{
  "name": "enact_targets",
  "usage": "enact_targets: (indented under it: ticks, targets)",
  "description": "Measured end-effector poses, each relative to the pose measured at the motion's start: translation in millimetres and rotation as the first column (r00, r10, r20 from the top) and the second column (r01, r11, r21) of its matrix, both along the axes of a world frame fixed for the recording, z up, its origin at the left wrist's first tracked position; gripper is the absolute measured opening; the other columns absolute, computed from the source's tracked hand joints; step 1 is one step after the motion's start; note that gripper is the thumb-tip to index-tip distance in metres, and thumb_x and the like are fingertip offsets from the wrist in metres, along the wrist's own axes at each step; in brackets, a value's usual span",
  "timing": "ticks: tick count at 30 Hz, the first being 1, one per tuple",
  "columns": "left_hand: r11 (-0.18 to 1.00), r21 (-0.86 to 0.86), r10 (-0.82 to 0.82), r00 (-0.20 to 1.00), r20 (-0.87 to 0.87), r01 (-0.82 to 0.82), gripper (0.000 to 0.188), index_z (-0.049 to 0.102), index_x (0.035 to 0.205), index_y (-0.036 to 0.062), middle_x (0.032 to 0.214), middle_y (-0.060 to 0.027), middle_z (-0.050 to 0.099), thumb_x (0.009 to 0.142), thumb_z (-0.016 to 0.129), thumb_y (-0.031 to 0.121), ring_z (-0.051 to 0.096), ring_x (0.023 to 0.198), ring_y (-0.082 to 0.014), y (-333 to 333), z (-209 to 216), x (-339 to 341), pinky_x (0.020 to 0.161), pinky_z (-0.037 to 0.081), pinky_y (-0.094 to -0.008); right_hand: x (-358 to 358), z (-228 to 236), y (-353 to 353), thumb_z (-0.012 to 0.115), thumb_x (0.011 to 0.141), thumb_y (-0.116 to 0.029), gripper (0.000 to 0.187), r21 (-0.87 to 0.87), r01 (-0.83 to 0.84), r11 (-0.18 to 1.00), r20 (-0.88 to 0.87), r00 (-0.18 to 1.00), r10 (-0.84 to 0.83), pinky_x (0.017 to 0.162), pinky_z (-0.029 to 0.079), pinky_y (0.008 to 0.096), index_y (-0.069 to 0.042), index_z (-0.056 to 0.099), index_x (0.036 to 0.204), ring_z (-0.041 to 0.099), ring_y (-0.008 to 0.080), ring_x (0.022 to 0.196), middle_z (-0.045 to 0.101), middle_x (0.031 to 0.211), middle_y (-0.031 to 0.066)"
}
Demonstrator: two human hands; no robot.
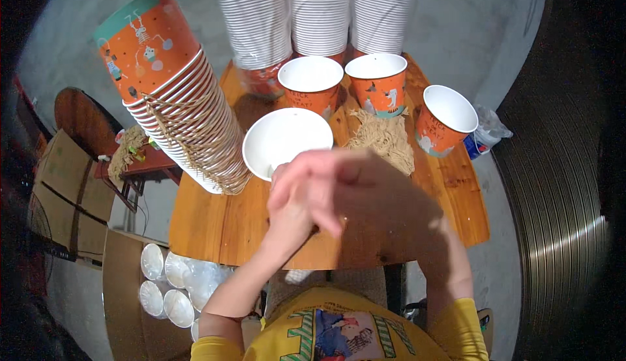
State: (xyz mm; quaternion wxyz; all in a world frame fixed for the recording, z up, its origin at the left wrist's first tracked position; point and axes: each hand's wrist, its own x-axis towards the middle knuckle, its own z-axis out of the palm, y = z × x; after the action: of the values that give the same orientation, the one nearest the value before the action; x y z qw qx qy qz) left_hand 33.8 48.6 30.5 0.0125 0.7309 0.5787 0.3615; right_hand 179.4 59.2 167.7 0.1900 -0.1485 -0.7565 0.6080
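A white-lined paper bucket stands in front of me, its mouth tipped toward me. My left hand is at its near rim, fingertips closed over the edge, though much of the hand is covered. Across it reaches my right hand, blurred, with bent fingers; whether they pinch anything is hidden. Just beyond lies a bundle of tan twine. Orange printed buckets stand around it: one at the back, one beside it and a tilted one to the right.
At left leans a tall stack of orange buckets with twine handles hanging off it. Wrapped bucket stacks rise at the wooden table's far edge. Below left, a cardboard box holds several wrapped buckets. A ribbed shutter is at right.
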Motion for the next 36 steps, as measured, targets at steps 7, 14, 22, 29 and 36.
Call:
enact_targets:
  ticks: [7,14,22,29,36]
  targets:
    - [0.992,0.102,-0.031,0.935,-0.354,0.071,0.034,0.05,0.095,0.0032,0.096,-0.0143,0.054,0.063,0.057,-0.006,0.05,0.107,-0.0332,-15.3,3.2,-58.7,0.104,0.031,-0.0513,17.5,-53.1,71.3,0.041,0.099,-0.023,0.026,-0.234,0.274,0.933,-0.302,0.892,-0.338,0.041,0.023,0.0175,-0.003,0.057,0.103,0.029,0.0009,0.047,0.032,0.054,-0.0085]
    - [0.967,0.065,-0.253,0.958,0.134,0.247,0.024,0.041,0.083,0.0031,0.107,-0.0131,0.058,0.074,0.05,-0.018,0.04,0.13,-0.0353,27.6,-8.5,-116.2,0.104,0.036,-0.0457,34.9,-105.7,89.2,0.038,0.1,-0.022,0.021,-0.785,-0.028,0.619,-0.43,0.744,-0.512,0.038,0.023,0.0172,-0.006,0.052,0.099,0.028,0.0026,0.044,0.03,0.055,-0.0074]
    - [0.903,0.022,-0.416,0.862,0.291,0.428,0.017,0.041,0.081,0.0041,0.116,-0.012,0.059,0.084,0.048,-0.011,0.039,0.132,-0.0332,45.7,-17.1,-128.6,0.109,0.03,-0.0433,22.7,-136.2,63.5,0.039,0.1,-0.022,0.021,-0.875,-0.291,0.388,-0.471,0.699,-0.538,0.037,0.023,0.0178,-0.007,0.05,0.091,0.03,0.0045,0.044,0.033,0.055,-0.0059]
    - [0.954,0.291,-0.013,0.963,0.269,-0.068,0.026,0.057,0.095,0.0009,0.107,-0.0142,0.059,0.078,0.044,-0.015,0.057,0.102,-0.0287,-8.7,-4.8,-89.1,0.084,0.045,-0.0354,7.8,-143.4,44.9,0.045,0.097,-0.025,0.021,-0.887,-0.388,0.251,-0.457,0.654,-0.603,0.038,0.025,0.0223,-0.008,0.052,0.087,0.028,0.0067,0.043,0.027,0.052,-0.0055]
    - [0.98,-0.042,-0.102,0.666,0.739,0.197,0.049,0.037,0.12,-0.0008,0.107,-0.0134,0.051,0.081,0.065,-0.002,0.056,0.084,-0.0131,-86.4,-10.8,38.8,0.064,0.045,-0.0221,-4.6,-138.1,8.1,0.046,0.097,-0.028,0.028,-0.759,-0.616,0.208,-0.594,0.527,-0.607,0.04,0.029,0.0233,-0.004,0.058,0.093,0.033,0.0098,0.046,0.034,0.054,-0.0016]
